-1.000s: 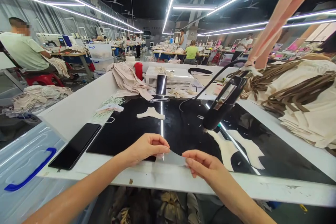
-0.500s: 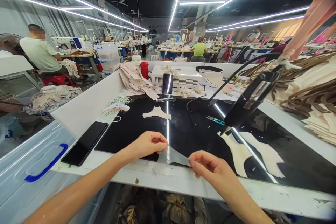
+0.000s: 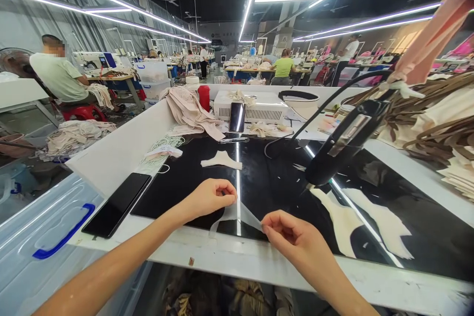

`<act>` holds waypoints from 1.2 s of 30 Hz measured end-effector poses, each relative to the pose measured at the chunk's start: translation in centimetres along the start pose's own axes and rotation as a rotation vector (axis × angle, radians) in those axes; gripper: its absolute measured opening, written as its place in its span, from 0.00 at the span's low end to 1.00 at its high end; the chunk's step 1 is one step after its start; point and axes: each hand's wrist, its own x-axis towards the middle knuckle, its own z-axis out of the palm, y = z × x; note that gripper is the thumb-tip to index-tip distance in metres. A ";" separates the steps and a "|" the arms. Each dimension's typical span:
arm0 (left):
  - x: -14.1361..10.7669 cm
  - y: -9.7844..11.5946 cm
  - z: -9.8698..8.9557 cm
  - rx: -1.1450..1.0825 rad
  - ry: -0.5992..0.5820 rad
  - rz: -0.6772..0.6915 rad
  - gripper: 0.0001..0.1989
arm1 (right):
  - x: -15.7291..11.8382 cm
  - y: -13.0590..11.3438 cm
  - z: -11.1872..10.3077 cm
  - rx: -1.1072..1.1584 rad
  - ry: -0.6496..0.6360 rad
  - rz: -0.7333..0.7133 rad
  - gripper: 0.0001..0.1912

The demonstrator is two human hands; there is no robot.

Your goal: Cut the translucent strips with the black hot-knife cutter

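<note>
Both hands [image 3: 213,199] [image 3: 292,234] pinch a translucent sheet [image 3: 230,213], right of a blue-handled plastic bin [image 3: 27,219] whose contents are unclear.

Glossy black board [image 3: 274,190], translucent sheet [image 3: 231,212] (smooth-looking), matt cream cloth pieces [image 3: 339,219]

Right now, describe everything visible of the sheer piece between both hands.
The sheer piece is thin, pale and see-through; whether mesh or film is unclear. The left hand pinches its top, the right hand its right tip; its left end spreads downward toward the table's white front edge. The black board shows through it; whether they touch is unclear.
</note>
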 end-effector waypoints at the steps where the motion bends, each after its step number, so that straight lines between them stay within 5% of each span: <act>1: 0.2 0.2 0.1 -0.006 -0.004 0.001 0.07 | 0.0 -0.1 -0.2 0.007 0.007 0.004 0.11; 6: 0.1 1.6 0.6 -0.143 -0.119 0.098 0.07 | -0.4 -0.9 -2.2 0.118 -0.080 -0.030 0.15; 9: -0.5 2.2 1.0 -0.270 -0.205 0.217 0.05 | -0.4 -0.9 -3.0 0.175 -0.014 -0.114 0.16; 12: -0.7 2.4 1.3 -0.357 -0.289 0.266 0.04 | 0.1 -0.5 -2.6 0.067 0.056 -0.188 0.16; 16: -0.1 2.3 1.2 -0.384 -0.302 0.268 0.06 | 1.1 0.0 -1.4 -0.043 -0.047 -0.209 0.15; 20: 1.0 1.4 0.8 -0.219 -0.156 0.244 0.11 | 2.0 0.4 -0.8 -0.161 0.009 -0.146 0.14; 24: 1.7 0.1 0.5 0.196 -0.003 0.342 0.14 | 2.8 1.3 -0.6 -0.312 0.062 -0.211 0.12; 28: 1.9 -1.1 0.4 0.492 -0.059 0.557 0.09 | 2.9 2.3 -0.2 -0.554 0.090 -0.316 0.14; 32: 1.8 -2.4 0.4 0.579 -0.035 0.609 0.11 | 1.4 2.5 -0.3 -0.739 0.124 -0.328 0.15; 36: 2.0 -3.7 0.2 0.694 -0.018 0.635 0.12 | -1.3 2.7 -3.1 -0.692 0.151 -0.231 0.14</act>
